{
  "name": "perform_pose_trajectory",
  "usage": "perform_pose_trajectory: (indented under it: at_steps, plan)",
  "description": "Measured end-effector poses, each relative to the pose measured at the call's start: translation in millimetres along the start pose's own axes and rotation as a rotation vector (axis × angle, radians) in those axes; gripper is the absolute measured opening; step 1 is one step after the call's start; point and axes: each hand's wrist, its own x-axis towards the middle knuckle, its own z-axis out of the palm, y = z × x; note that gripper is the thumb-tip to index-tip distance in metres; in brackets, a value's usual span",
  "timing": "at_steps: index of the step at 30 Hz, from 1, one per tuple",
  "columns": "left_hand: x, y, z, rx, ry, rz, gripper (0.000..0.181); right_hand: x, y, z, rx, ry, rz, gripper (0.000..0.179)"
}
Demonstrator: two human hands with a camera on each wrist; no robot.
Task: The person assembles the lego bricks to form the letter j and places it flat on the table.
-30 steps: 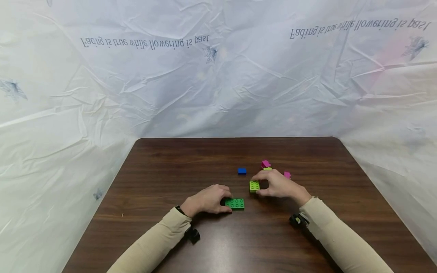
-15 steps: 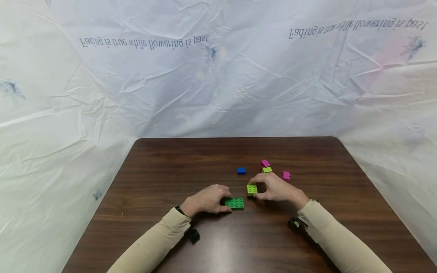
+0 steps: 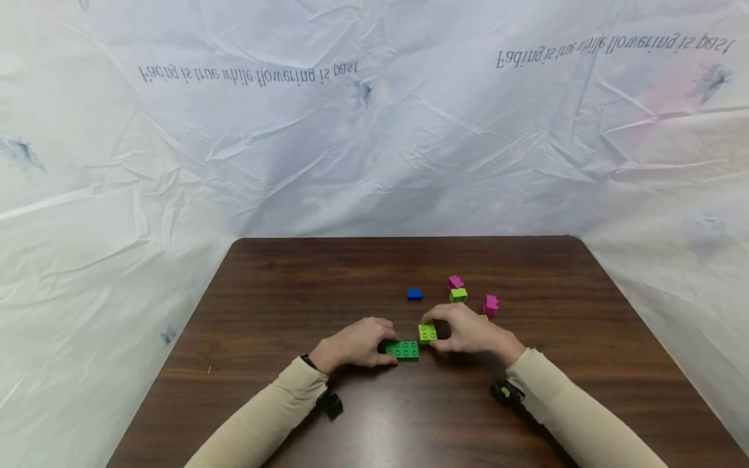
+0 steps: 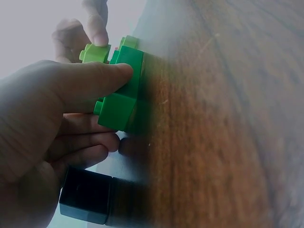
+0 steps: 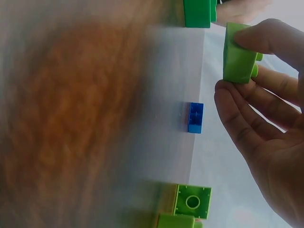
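Head view gives me the broad brown counter [image 3: 316, 273] first, with the person's left forearm [image 3: 263, 413] and right forearm [image 3: 585, 413] slanting inward across its near part. I see the left grip [image 3: 357, 343] low over the wood, thumb on the near side and fingers on the far side, holding the left end of a green brick [image 3: 407, 350] on the counter. Opposite, the right grip [image 3: 468, 329] arches in, narrowed in a pinch on a lime brick [image 3: 428, 333], which the right wrist view suggests is raised off the surface. I judge the green piece to be hard, light plastic, stiff, slightly slick and hardly fragile; I would take its long side walls, leaving the studs free. Shorter, the lime one sits studs up just beside the green's far right corner; I expect it lighter, best pinched across opposite flat walls.
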Motion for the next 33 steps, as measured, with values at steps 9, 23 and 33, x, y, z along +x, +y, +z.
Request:
perform_pose_trajectory:
  at_steps: [9, 23, 33]
  plan:
    - [2.2, -1.7, -1.1, -0.014, 0.02, 0.02, 0.03, 2.2, -3, 5, 0.008, -0.022, 0.004, 0.036]
    - [2.4, -5.3, -5.1, -0.018, 0.01, 0.005, 0.033, 8.8, -6, 6, 0.032, -0.052, -0.014, 0.036]
    - [0.0, 0.7, -0.3, -0.026, 0.0, -0.018, 0.035, 6.0, -10, 12, 0.036, -0.078, -0.011, 0.036]
